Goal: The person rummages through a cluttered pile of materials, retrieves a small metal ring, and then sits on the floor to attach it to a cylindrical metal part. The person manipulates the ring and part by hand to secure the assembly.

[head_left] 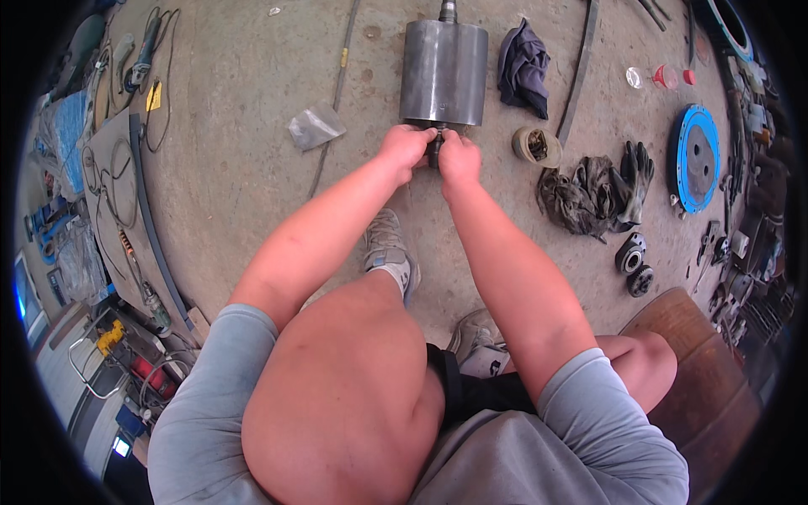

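A large grey steel cylinder (443, 71) with a shaft at each end lies on the concrete floor in front of me. My left hand (407, 150) and my right hand (459, 157) meet at its near shaft (434, 153), one on each side. The fingers of both are closed around the shaft, close to the cylinder's end face. Whether a small part sits between my fingertips is hidden. To the right of the cylinder lies a crumpled dark cloth (523, 67). A small round tub (537, 146) with small parts in it stands nearer to me.
On the right are a dirty rag (579, 198), dark work gloves (634, 181), gears (631, 254), a blue-rimmed disc (697, 158) and a rusty drum (694, 362). A clear plastic bag (316, 126) lies left of my hands. Power tools and cables line the left side, among them a grinder (143, 63).
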Tool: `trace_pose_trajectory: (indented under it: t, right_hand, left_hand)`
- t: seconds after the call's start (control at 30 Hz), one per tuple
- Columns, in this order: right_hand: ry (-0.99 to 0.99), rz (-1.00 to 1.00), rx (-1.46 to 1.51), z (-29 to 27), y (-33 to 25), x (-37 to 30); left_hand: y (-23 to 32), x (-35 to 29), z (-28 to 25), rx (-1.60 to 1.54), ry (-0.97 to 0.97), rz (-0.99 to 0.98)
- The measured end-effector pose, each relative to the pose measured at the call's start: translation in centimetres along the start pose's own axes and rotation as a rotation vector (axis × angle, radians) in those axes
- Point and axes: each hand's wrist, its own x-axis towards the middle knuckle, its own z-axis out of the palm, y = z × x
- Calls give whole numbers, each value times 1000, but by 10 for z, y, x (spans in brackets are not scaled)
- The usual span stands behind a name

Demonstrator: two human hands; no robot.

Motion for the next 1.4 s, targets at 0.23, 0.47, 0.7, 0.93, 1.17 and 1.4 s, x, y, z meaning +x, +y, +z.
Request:
trace_pose_trajectory:
  t: [0.23,0.47,0.7,0.93,1.17,1.4]
  right_hand:
    - [11,25,93,6,-9,-14]
    - [-38,28,199,3,-8,-12]
    - [-153,136,234,-26,-7,-3]
    - [-179,64,138,-26,-1,9]
    - [-94,-401,-288,-30,8,5]
    - [-174,-17,40,-29,1,9]
  left_hand:
    - [-1,0,1,-48,18,-14]
    - [0,-3,5,-113,39,7]
    - [-4,2,-4,-69,-17,-1]
    - [1,0,-1,-84,-76,3]
    - [-5,-3,-3,0,-20,61]
    - [-3,-4,-4,-109,-61,-3]
